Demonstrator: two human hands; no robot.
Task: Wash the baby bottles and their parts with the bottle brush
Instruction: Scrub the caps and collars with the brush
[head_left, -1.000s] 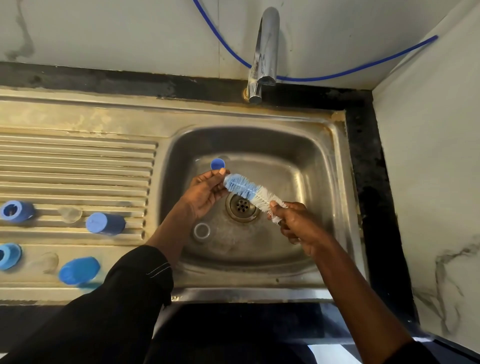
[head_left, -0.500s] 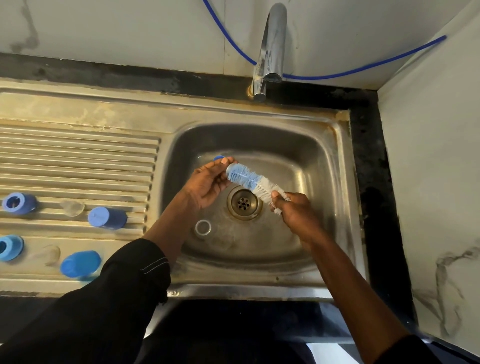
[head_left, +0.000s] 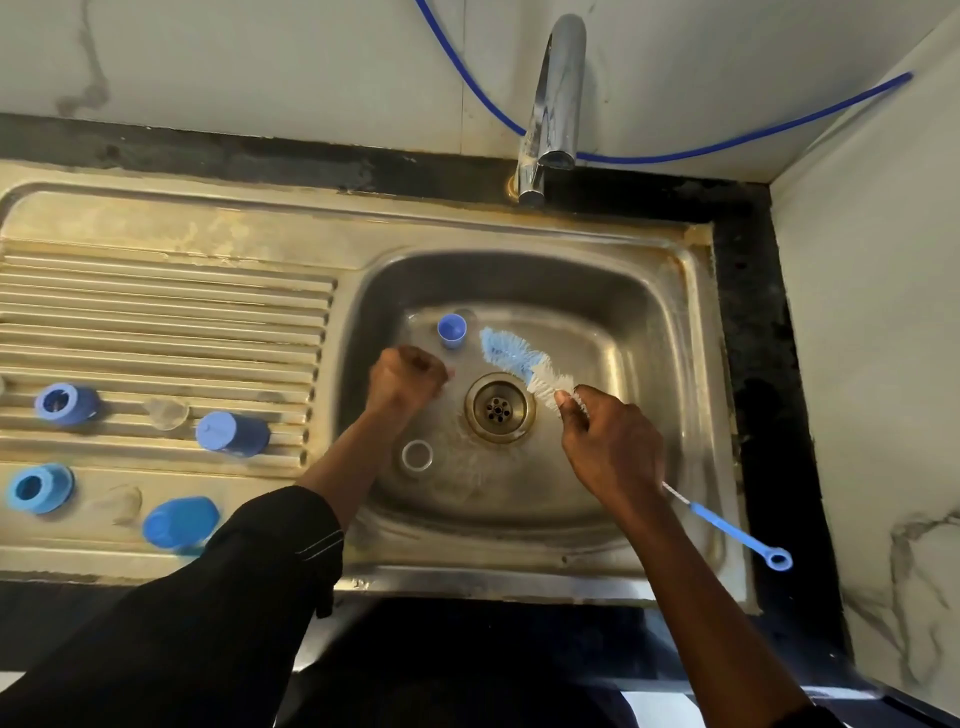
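My right hand (head_left: 610, 449) grips the bottle brush (head_left: 524, 364) just below its blue and white bristles. The blue handle (head_left: 727, 531) sticks out behind the hand, over the sink's right rim. My left hand (head_left: 408, 382) is curled into a blurred fist left of the bristles and apart from them; I see nothing in it. A small blue cap (head_left: 452, 330) stands in the basin beyond the fist. A clear ring (head_left: 417, 455) lies on the basin floor near the drain (head_left: 498, 408).
On the ribbed drainboard (head_left: 156, 322) at the left lie two blue collars (head_left: 65, 404) (head_left: 39, 488), two blue caps (head_left: 231, 434) (head_left: 179, 522) and two clear teats (head_left: 166, 413) (head_left: 122, 501). The tap (head_left: 553, 93) hangs over the basin's back edge. A wall stands at the right.
My left hand has let go of the brush tip and pulled back left into a fist. The brush has drawn slightly right, and the blue cap now shows fully.
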